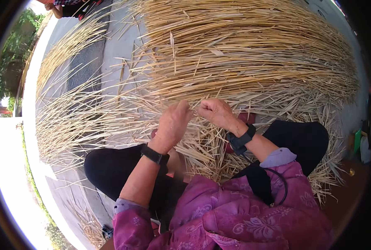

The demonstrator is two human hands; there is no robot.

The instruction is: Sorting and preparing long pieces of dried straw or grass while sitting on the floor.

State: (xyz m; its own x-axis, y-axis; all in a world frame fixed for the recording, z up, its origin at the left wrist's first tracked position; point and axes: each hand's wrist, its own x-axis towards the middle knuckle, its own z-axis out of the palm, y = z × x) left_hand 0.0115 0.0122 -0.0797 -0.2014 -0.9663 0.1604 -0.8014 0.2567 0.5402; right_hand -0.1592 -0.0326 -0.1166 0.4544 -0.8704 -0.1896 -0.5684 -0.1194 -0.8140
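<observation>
Close together above a heap of straw scraps [204,150], my two hands meet at chest front with only a narrow gap between them. My left hand [174,123] has its fingers bent inward and is partly blurred. Curled into a loose fist, my right hand [216,113] faces it from the other side. Whether a thin stalk lies in the fingers of either hand cannot be made out. Just beyond them spreads a thick layer of long yellow reed or straw stalks [235,62], lying roughly side by side. Each wrist wears a black strap.
Thin stalk ends [79,122] fan out at left across the pavement and a dark strip [87,67]. My bent knees [110,172] flank the heap. Another person [69,7] is partly visible at top left. A green object [357,140] stands at the right edge.
</observation>
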